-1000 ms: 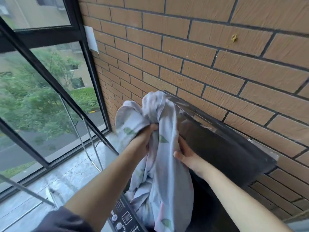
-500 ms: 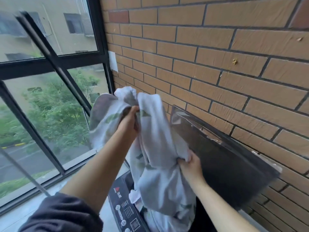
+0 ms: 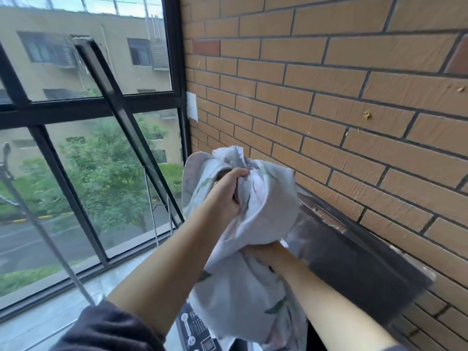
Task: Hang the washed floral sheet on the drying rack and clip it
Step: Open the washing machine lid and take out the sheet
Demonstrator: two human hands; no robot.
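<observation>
Your right hand [image 3: 266, 252] has slipped further under the cloth than half a second ago, and the floral sheet [image 3: 266, 214] is bunched tighter between your two hands.

Head view: your left hand [image 3: 225, 196], at the bundle's 10 o'clock, is fisted round a twisted gather of the sheet, with the thumb lying over the folds. Your right hand, at the bundle's 6 o'clock, shows only its back and wrist. Its fingers are buried in the fabric, curled into a fold. The sheet hangs from both hands down to the bottom edge of the view, in front of the washing machine's control panel [image 3: 195, 328].

A raised dark lid [image 3: 354, 262] stands at the sheet's 4 o'clock, backed against the brick wall [image 3: 329, 97]. Its near edge is just beside the cloth, and you cannot tell whether they touch. Open room lies at 9 o'clock, toward the black window frame [image 3: 101, 107]. Thin metal rods [image 3: 149, 198] stand there, and a wet sill [image 3: 50, 312] runs along under the glass.
</observation>
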